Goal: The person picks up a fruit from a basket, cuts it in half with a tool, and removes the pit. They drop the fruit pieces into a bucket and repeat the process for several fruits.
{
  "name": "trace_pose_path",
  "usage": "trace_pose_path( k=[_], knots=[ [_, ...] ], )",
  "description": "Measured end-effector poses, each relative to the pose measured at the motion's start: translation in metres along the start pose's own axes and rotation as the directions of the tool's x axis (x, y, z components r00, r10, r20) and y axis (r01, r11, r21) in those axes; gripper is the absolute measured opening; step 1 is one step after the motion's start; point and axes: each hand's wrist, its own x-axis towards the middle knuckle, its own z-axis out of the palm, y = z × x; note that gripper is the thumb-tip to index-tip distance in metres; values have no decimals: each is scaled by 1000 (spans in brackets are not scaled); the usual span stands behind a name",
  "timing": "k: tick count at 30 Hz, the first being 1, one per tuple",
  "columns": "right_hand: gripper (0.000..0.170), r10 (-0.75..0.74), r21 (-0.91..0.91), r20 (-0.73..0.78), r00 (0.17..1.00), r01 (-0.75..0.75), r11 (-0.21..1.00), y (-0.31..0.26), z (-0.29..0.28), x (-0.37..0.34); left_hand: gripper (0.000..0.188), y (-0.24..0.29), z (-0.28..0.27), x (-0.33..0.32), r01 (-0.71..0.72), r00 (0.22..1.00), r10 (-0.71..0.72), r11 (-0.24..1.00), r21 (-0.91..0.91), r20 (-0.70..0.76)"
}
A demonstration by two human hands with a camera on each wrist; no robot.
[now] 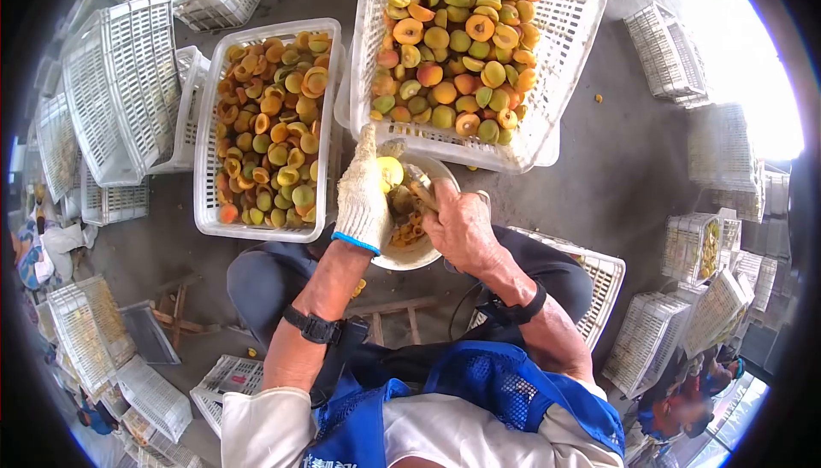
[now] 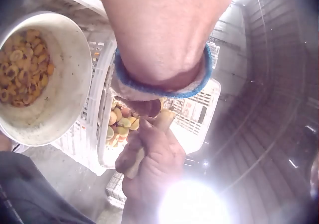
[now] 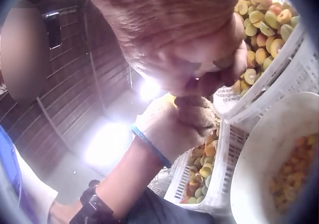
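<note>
My left hand (image 1: pixel 363 194), in a cream knitted glove with a blue cuff, holds a yellow peach half (image 1: pixel 390 174) over the bucket. Close beside it, my bare right hand (image 1: pixel 464 227) grips a short tool by its pale handle (image 1: pixel 421 188), its front end pointing at the fruit. The tool's working end is hidden in the wrist views. Below both hands stands a white bucket (image 2: pixel 75 84) with orange fruit scraps (image 2: pixel 25 69) in it. In the right wrist view the gloved hand (image 3: pixel 172 121) lies just under the bare one.
A crate (image 1: pixel 202 169) of hollowed peach halves stands to the left. Ahead, a larger tilted crate (image 1: pixel 569 58) holds halves, some with stones showing. More white crates (image 1: pixel 120 92) are stacked left and right (image 1: pixel 654 335). A wooden frame (image 1: pixel 398 307) lies near my legs.
</note>
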Motion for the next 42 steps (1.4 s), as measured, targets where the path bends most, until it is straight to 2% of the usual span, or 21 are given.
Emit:
trace_pose_path(
  k=[2, 5, 7, 8, 10, 11, 13, 20, 21, 23, 24, 26, 27, 30, 32, 33, 36, 38, 40, 41, 42],
  knots=[
    [32, 10, -29, 20, 1000, -9, 1000, -1, 1, 0, 40, -7, -5, 6, -65, 997, 64, 998, 17, 43],
    [36, 0, -48, -12, 1000, 0, 999, -6, 7, -1, 32, -19, -12, 17, 21, 993, -22, 1000, 12, 119],
    [30, -23, -65, -36, 999, 21, 998, -5, 12, -2, 30, -35, -20, 23, -283, 950, 229, 919, 274, 214],
    [25, -53, -84, -61, 997, 48, 995, -5, 13, -2, 30, -42, -23, 28, -280, 951, 225, 919, 276, 214],
    [23, -41, -128, -50, 998, 35, 991, -10, 16, -1, 32, -51, -31, 36, -492, 871, 391, 704, 512, 299],
    [21, -32, -173, -41, 999, 24, 985, -12, 16, -1, 32, -42, -24, 27, -489, 872, 387, 704, 515, 298],
    [20, -29, -177, 13, 1000, 30, 984, -16, 9, 1, 32, -26, -12, 9, -606, 764, 549, 432, 668, 338],
    [20, -62, -228, 108, 992, 85, 970, -11, -2, -3, 52, -8, -10, -6, -642, 655, 569, 71, 763, 497],
    [20, -55, -223, 108, 993, 78, 972, -9, -2, -5, 52, -11, -11, -4, -641, 658, 562, 70, 764, 500],
    [20, -68, -231, 103, 992, 90, 969, -4, -1, -7, 61, -18, -12, 1, -573, 793, 462, 344, 744, 397],
    [20, -59, -227, 99, 993, 81, 970, -1, 0, -8, 61, -21, -13, 2, -573, 795, 454, 340, 746, 403],
    [20, -82, -151, 76, 994, 93, 984, 5, 5, -10, 56, -23, -12, -1, -657, 618, 554, -26, 754, 558],
    [20, -74, -145, 75, 994, 84, 986, 6, 4, -10, 56, -23, -12, -4, -657, 621, 546, -29, 754, 562],
    [22, -19, -32, 123, 992, 23, 999, 8, 2, -11, 53, -27, -8, -9, -648, 692, 511, 129, 750, 510],
    [23, -41, 4, 111, 993, 41, 999, 7, 8, -12, 51, -38, -10, -5, -725, 663, 621, 392, 566, 418],
    [23, -39, 10, 105, 994, 38, 999, 4, 10, -12, 51, -40, -12, -3, -649, 740, 578, 480, 590, 344],
    [23, 45, 103, 72, 996, -52, 993, 0, 13, -8, 50, -73, -54, 41, -612, 764, 561, 475, 632, 318],
    [22, 19, 216, 60, 998, -32, 976, 6, 14, -9, 49, -55, -29, 16, -607, 758, 552, 405, 684, 346],
    [24, 24, 183, 51, 998, -33, 983, 5, 12, -9, 51, -48, -11, -1, -670, 695, 600, 340, 660, 396],
    [25, 24, 146, 43, 999, -30, 989, 4, 10, -9, 54, -53, -8, -1, -732, 569, 710, 206, 650, 415],
    [25, 27, 150, 45, 999, -33, 988, 5, 8, -9, 54, -52, -9, 0, -729, 572, 708, 206, 652, 415]
  ],
)
